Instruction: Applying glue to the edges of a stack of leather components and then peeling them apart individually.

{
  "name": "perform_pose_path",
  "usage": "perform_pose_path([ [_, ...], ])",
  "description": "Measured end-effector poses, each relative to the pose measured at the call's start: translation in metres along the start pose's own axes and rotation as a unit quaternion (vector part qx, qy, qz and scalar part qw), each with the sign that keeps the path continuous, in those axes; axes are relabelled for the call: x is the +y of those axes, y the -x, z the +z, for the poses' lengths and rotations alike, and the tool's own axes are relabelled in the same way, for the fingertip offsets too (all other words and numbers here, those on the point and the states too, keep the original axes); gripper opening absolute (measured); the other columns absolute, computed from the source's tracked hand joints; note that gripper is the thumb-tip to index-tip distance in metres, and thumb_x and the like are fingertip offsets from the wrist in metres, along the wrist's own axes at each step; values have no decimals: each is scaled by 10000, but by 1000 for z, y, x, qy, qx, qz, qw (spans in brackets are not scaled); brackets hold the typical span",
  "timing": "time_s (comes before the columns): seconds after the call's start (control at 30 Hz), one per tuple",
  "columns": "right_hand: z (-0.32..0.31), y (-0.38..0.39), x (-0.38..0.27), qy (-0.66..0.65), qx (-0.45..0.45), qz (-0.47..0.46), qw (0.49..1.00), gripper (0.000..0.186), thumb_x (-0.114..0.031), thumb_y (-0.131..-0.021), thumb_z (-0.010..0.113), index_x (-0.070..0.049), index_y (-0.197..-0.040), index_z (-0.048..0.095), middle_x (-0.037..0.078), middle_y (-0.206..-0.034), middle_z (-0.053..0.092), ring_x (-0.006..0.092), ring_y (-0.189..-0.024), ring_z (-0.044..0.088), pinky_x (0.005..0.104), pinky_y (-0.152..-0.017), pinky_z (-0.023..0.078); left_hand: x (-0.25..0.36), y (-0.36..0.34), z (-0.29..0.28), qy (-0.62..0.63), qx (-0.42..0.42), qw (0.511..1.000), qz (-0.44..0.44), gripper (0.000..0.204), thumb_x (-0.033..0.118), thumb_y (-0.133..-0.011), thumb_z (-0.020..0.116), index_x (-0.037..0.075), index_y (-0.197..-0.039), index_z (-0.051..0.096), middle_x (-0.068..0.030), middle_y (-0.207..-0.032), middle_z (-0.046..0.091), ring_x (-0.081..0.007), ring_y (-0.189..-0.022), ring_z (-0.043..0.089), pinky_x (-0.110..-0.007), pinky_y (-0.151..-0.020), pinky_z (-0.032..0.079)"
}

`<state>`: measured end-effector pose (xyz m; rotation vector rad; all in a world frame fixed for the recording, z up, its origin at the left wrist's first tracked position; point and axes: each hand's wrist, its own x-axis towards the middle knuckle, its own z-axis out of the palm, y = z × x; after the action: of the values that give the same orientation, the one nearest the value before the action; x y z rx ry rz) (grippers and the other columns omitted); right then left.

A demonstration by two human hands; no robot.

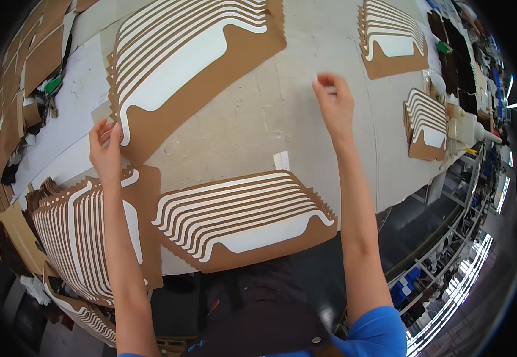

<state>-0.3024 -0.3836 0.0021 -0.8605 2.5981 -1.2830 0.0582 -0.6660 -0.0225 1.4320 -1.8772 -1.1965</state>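
A fanned stack of large brown sheets with white shaped strips and panels [178, 74] lies slanted on the far left of the table. My left hand [106, 152] is at its near-left corner, fingers curled and thumb against the edge of a brown sheet. My right hand [335, 110] is raised over the table, right of that stack. Its thumb and fingers curl together in a pinch, slightly blurred; anything between them is too small to make out. Nearest me lies another fanned stack [264, 238]. A third stack [150, 196] is partly hidden behind my left forearm.
Two smaller fanned stacks, one at the far right [392, 61] and one [425, 149] by the table's right edge, lie near a pale plastic bottle [466, 129]. Brown sheets [47, 56] are piled at the far left. A metal rack [440, 256] stands beyond the right edge.
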Motion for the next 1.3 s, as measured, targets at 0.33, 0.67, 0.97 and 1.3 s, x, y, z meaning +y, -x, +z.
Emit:
perform_pose_path([
  [0.33, -134, 301, 36, 222, -13, 184, 957, 183, -28, -803, 644, -17, -983, 613, 112, -904, 583, 271, -844, 573, 379, -800, 469, 62, 249, 19, -88, -300, 920, 236, 272, 29, -786, 741, 26, -1046, 661, -126, -1035, 639, -326, -943, 616, -411, -818, 499],
  [0.67, -139, 348, 13, -28, 73, 425, 902, 192, -116, -830, 743, -5, -919, 614, -13, -787, 567, 88, -694, 499, 253, -654, 427, 57, 295, 44, -174, -371, 878, 248, 490, 118, -753, 779, 29, -1200, 600, -126, -1158, 558, -328, -1059, 528, -428, -895, 444],
  [0.97, -206, 317, -180, -34, -33, 62, 997, 244, 145, -757, 687, -25, -892, 578, 131, -913, 626, 263, -774, 690, 313, -671, 558, 58, 271, 30, -118, -430, 870, 208, 605, 134, -712, 813, 51, -1255, 561, -149, -1220, 520, -340, -1111, 503, -427, -964, 424],
  [1.3, -172, 177, -120, -140, 102, 211, 962, 145, -8, -878, 701, -1, -992, 612, 56, -984, 633, 115, -854, 584, 243, -811, 461, 25, 225, -28, 100, -475, 857, -173, 175, 111, -886, 733, 51, -997, 611, 20, -807, 609, -26, -693, 555, -217, -564, 428],
])
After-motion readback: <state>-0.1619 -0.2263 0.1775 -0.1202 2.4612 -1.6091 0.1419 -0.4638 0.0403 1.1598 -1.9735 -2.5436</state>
